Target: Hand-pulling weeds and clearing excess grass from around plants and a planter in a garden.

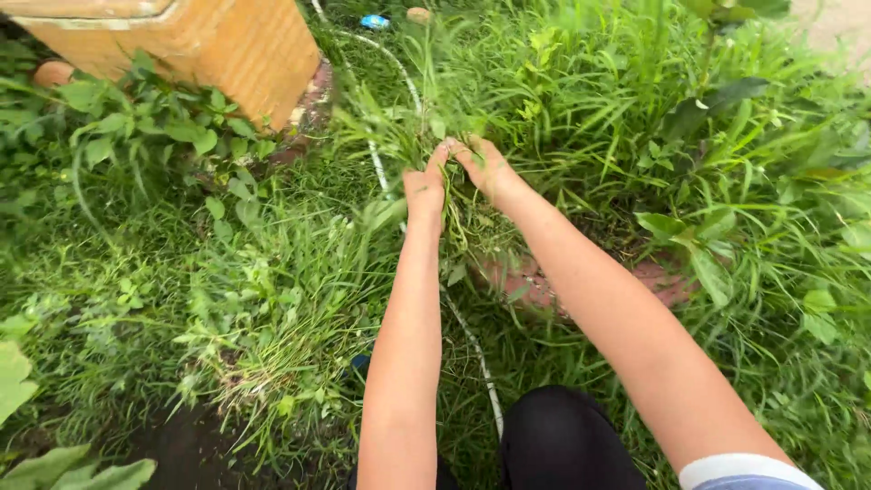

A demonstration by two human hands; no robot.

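Green grass blades (426, 118), long and thin, being gripped in one tuft by both hands near the top middle of the view. Left hand (425, 189) closing around the lower stems, fingers curled, thumb pressing against the bunch. Right hand (488, 168) closing on the same tuft just beside it, the two hands touching at the fingertips. Both bare forearms reaching up from the bottom edge, right one ending in a white and blue sleeve (744, 472) at the bottom right corner.

Spreading outward: tuft rising from a dense patch of tall grass filling the right half of the ground. Reddish-pink curved rim (544, 290), looking like a pot or brick edging, showing under the right forearm, half buried in blades. Thin white cord or hose (476, 349) running from the top, past the left hand, down toward the bottom edge. Black-clad knee (562, 440) sitting at the bottom middle. Loose heap of pulled grass (272, 354) lying left of the left forearm. Broad-leafed weeds (154, 127) growing at the upper left, pressing against an orange-brown wooden block (227, 45) in the top left corner. Small blue scrap (374, 21) lying at the top edge.
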